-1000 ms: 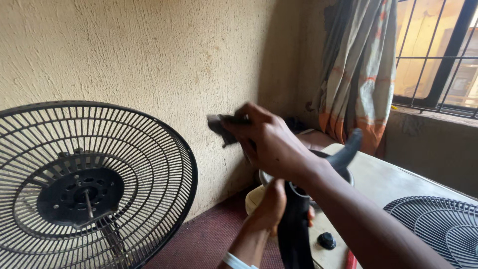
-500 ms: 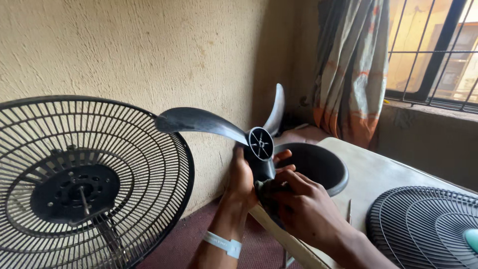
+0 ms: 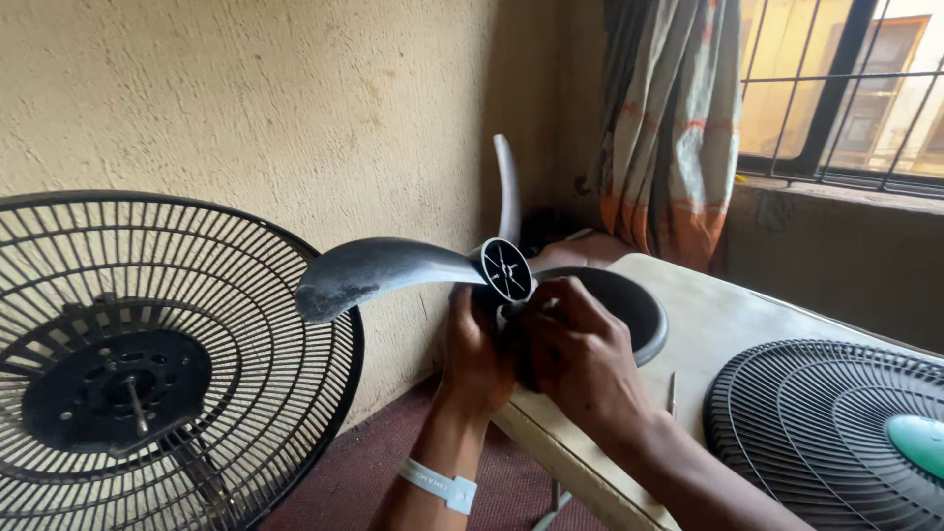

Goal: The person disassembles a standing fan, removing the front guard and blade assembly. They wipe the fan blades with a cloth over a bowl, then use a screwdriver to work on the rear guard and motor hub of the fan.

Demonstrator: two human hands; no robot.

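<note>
Gripping a dusty grey fan blade (image 3: 413, 270) by its stiff hub above the table's (image 3: 718, 315) near edge, both hands (image 3: 477, 344) (image 3: 580, 359) kept fingers curled tight around it, sparing the light, probably bendable vanes.

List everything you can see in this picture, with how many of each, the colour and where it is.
fan blade: one, dark grey and dusty, held up in front of the wall, centre.
rear fan guard: one, black wire, with the motor shaft in its middle, standing at the left.
front fan guard: one, black with a teal centre cap, lying on the table at the right.
round bowl-shaped part: one, black, on the table behind the hands.
table: one, cream, right of centre.
curtain: one, striped grey and orange, by the window.
window bars: black, top right.
wall: beige, rough plaster.
floor: dark red.
wristband: one, white, on the left wrist.
left hand: grips the blade's hub from below.
right hand: grips the hub beside it.
</note>
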